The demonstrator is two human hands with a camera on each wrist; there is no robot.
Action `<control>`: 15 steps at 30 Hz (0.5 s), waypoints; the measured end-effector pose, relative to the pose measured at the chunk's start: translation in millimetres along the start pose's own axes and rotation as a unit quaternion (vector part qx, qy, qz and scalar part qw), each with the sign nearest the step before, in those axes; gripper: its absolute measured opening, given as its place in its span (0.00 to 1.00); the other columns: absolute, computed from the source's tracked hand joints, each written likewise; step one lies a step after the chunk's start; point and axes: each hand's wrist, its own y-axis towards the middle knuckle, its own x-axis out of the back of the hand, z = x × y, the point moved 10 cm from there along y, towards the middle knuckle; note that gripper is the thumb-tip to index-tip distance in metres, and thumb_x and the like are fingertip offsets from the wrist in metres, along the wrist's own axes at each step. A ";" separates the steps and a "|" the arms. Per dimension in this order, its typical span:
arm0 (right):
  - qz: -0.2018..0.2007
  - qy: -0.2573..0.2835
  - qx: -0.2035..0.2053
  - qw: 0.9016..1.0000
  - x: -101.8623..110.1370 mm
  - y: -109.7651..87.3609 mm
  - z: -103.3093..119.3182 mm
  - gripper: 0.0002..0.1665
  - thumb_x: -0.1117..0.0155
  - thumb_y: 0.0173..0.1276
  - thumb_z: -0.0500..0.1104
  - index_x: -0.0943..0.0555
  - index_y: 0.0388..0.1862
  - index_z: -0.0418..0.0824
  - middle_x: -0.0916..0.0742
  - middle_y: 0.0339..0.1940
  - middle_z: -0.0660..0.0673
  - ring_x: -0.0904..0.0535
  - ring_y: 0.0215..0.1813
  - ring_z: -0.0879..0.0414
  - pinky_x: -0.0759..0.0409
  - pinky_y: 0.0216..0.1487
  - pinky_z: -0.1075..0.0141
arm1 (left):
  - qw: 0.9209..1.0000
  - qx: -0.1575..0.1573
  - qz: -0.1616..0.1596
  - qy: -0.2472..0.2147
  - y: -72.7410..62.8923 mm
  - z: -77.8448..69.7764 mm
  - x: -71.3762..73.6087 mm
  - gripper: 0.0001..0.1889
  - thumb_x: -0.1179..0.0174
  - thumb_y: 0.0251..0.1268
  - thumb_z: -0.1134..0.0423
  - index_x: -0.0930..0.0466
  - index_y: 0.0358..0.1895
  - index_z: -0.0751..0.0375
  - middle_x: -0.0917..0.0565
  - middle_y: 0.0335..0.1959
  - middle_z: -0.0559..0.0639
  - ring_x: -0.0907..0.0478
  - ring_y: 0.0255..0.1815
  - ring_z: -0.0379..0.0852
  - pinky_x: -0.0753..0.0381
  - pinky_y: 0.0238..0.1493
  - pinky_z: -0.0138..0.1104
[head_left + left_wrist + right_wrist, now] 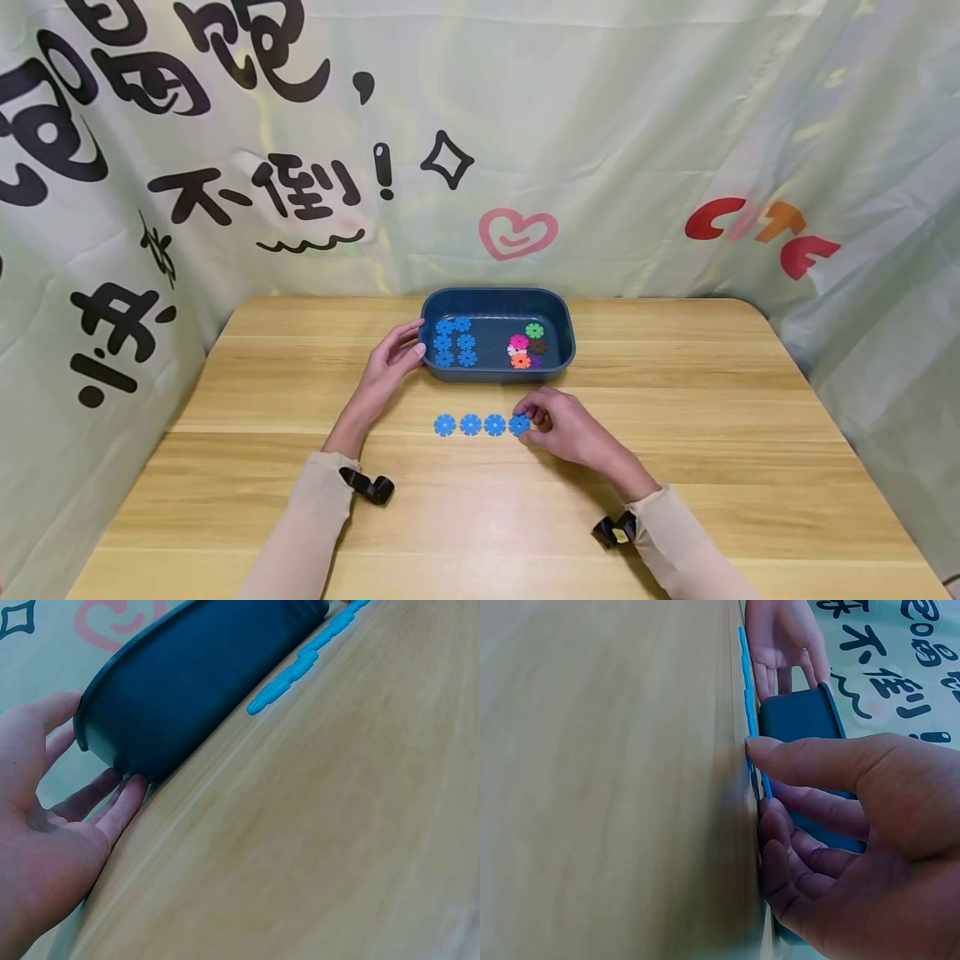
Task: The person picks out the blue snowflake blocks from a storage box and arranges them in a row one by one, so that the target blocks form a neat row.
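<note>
Pinches with the right hand [567, 427] the rightmost blue disc [517, 425] in the row on the table [450, 525], probably to align it beside three other discs [470, 425]. Rests the left hand [386, 364], loosely spread, against left end of the tray [495, 377], perhaps to steady it.

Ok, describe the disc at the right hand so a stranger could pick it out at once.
On the wooden table, in front of the dark blue tray, runs a row of four blue discs. Take the rightmost disc: unlike its three neighbours, it is pinched by the right hand.
</note>
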 end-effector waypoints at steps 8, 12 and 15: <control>-0.005 -0.011 -0.004 1.000 0.0 -0.7 0.2 0.17 0.23 0.59 0.33 0.16 0.47 0.37 0.19 0.37 0.47 0.24 0.39 0.53 0.19 0.40 0.65 | 1.000 0.005 -0.004 0.008 -0.8 -0.7 0.1 0.27 0.42 0.78 0.61 0.34 0.75 0.62 0.34 0.73 0.65 0.35 0.73 0.64 0.20 0.60 0.35; -0.004 -0.010 -0.005 1.000 -0.1 -0.7 0.6 0.17 0.23 0.59 0.33 0.16 0.47 0.36 0.19 0.37 0.47 0.24 0.40 0.52 0.18 0.41 0.64 | 1.000 0.006 -0.006 0.013 -1.3 -0.7 0.5 0.27 0.42 0.78 0.61 0.34 0.75 0.61 0.34 0.73 0.64 0.34 0.72 0.62 0.20 0.60 0.35; -0.005 -0.006 -0.011 1.000 0.4 -0.5 0.5 0.17 0.23 0.60 0.32 0.16 0.47 0.37 0.19 0.38 0.47 0.24 0.40 0.52 0.18 0.41 0.63 | 1.000 0.006 -0.005 0.016 -1.6 -0.7 0.6 0.27 0.43 0.78 0.61 0.34 0.75 0.62 0.34 0.73 0.64 0.34 0.72 0.62 0.20 0.60 0.36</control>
